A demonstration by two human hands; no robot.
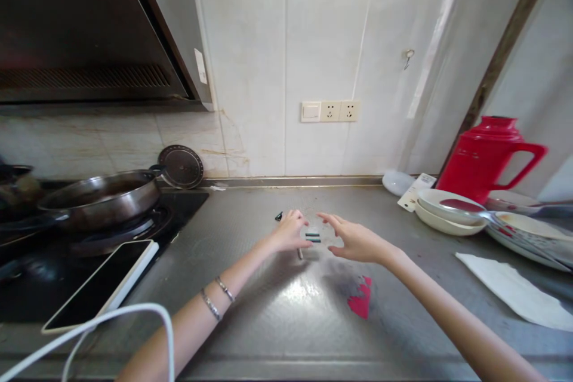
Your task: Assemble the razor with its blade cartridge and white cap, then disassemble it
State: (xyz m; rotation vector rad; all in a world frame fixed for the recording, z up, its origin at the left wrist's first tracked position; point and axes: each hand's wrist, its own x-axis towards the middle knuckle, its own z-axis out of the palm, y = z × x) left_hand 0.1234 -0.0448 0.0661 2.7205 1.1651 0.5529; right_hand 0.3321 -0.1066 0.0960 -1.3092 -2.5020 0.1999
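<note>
My left hand (290,231) hovers over the grey metal counter (268,322), its fingers curved and apart. Facing it from the right, my right hand (353,239) has its thumb and fingers spread. Neither hand holds anything. Two short dark green sticks (313,237) lie parallel between the hands. A small black object (279,216) is just beyond my left hand, and a thin pale stick (300,253) shows below it, partly hidden. Nearer the front edge, below my right hand, lies a torn red piece (360,298).
On the left are a pan (107,197) on the stove, a white-edged phone (102,286) and a white cable (134,308). To the right stand a red thermos (483,158), stacked bowls (447,224), plates (532,245) and a white paper sheet (514,292).
</note>
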